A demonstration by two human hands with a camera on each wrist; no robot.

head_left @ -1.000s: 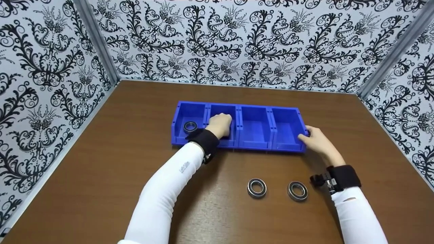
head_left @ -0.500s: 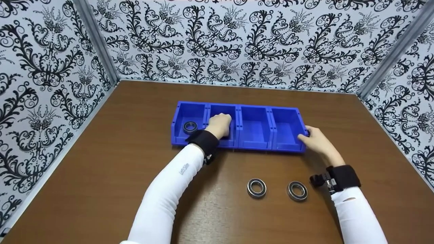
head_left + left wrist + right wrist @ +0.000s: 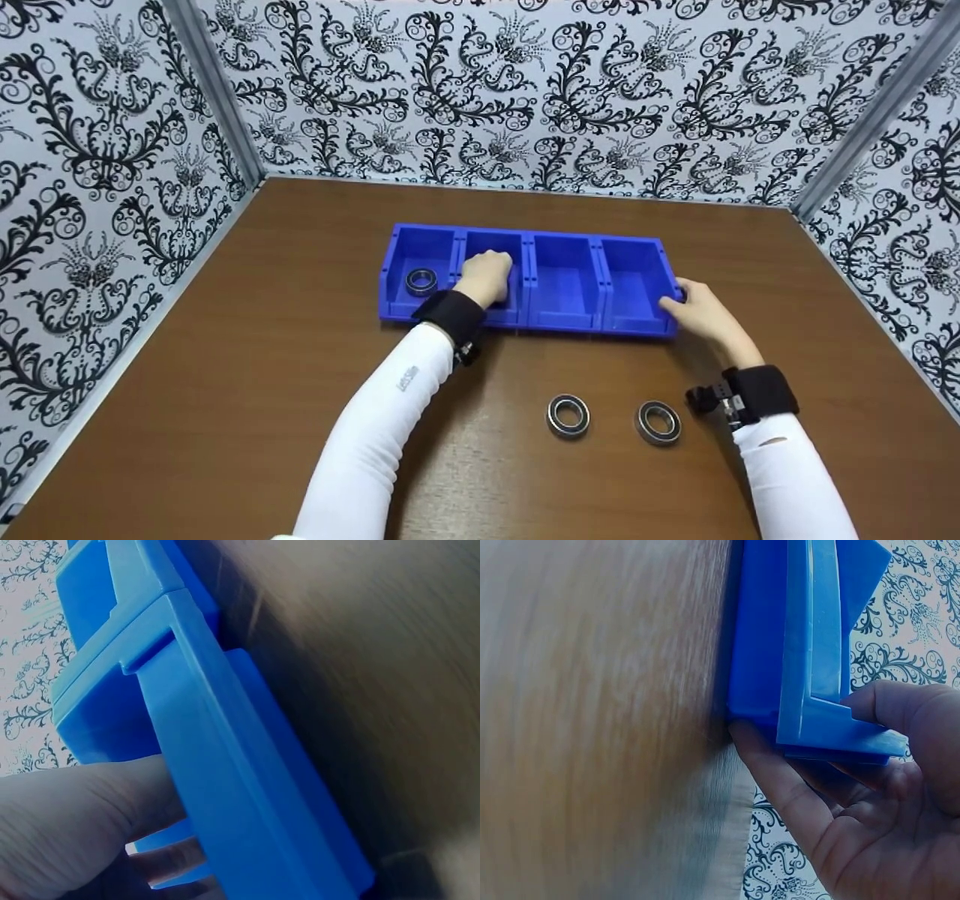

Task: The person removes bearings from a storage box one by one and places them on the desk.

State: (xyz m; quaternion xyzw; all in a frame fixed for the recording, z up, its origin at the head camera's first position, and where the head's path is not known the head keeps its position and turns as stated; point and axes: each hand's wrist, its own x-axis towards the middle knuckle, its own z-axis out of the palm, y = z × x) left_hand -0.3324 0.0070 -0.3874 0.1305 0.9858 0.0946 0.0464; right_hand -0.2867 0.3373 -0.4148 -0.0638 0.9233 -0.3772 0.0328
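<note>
A row of joined blue plastic storage bins (image 3: pixel 564 279) stands on the wooden table. My left hand (image 3: pixel 486 276) reaches down into the second bin from the left. In the left wrist view the thumb and fingers (image 3: pixel 154 791) of that hand pass behind the bin's front wall, so their tips and anything between them are hidden. My right hand (image 3: pixel 703 313) grips the outer side wall of the rightmost bin; in the right wrist view its thumb (image 3: pixel 881 701) lies over the rim and the fingers are outside and under it. A ball bearing (image 3: pixel 421 282) lies flat in the leftmost bin.
Two more ball bearings, one left (image 3: pixel 568 417) and one right (image 3: pixel 658 423), lie on the table (image 3: pixel 225 375) in front of the bins. Patterned panels (image 3: pixel 480 97) enclose the table at the back and sides.
My left forearm has shifted slightly to the right, while the left hand stays in the same bin. The right hand, bins and bearings have not visibly moved.
</note>
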